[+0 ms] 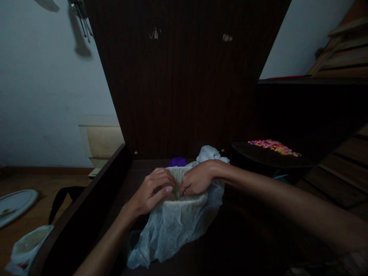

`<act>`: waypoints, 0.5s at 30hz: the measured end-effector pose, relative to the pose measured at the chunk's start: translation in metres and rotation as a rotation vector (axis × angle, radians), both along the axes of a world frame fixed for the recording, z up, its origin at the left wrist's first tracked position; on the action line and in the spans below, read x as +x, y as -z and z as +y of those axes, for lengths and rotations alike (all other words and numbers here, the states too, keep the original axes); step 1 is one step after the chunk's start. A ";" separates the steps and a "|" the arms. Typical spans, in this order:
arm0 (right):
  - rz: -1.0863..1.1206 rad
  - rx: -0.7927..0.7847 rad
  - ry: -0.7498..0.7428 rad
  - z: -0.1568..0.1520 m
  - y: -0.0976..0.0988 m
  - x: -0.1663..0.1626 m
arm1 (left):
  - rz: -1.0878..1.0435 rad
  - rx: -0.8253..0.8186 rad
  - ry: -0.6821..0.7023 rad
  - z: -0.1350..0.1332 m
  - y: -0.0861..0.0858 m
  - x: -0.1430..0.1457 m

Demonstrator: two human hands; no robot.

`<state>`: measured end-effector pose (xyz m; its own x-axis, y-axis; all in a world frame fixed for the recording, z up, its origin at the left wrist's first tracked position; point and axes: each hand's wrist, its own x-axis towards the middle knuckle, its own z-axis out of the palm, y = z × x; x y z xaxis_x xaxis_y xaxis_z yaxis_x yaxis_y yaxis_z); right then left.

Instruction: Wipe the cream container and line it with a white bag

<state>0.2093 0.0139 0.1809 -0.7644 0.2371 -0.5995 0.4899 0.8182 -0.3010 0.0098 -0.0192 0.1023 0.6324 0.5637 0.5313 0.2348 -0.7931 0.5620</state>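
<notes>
A container (202, 200) draped with thin whitish cloth or plastic (178, 226) sits on the dark surface. Its lining folds over the rim and trails down toward me at the left. Inside it lies something pale greenish that I cannot make out. My left hand (155, 188) bends over the left side of the rim, fingers curled and thumb lying across the opening, gripping that edge. From the right, my right hand (197, 179) reaches into the opening with its fingers pinched together. What those fingertips hold, if anything, is hidden.
Behind the container are a purple object (177, 162) and a bunched whitish bag (211, 153). Small pink and yellow pieces (274, 147) lie on a dark rounded shelf (258, 156) at right. A raised dark side board (83, 207) runs along the left; a white-lined container (31, 241) stands beyond it.
</notes>
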 end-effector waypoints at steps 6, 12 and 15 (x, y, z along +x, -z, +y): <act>-0.105 -0.042 0.013 0.000 0.020 -0.005 | 0.230 0.151 0.010 -0.007 0.000 0.002; -0.034 -0.085 0.045 0.017 0.038 -0.016 | 0.265 0.249 -0.002 -0.009 -0.003 0.006; 0.067 -0.068 0.124 0.023 0.057 -0.019 | 0.320 0.248 0.005 -0.013 -0.004 0.009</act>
<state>0.1899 0.0372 0.1242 -0.7706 0.2927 -0.5661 0.5630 0.7289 -0.3895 0.0189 -0.0325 0.1063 0.7904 0.4393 0.4269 0.3622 -0.8972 0.2527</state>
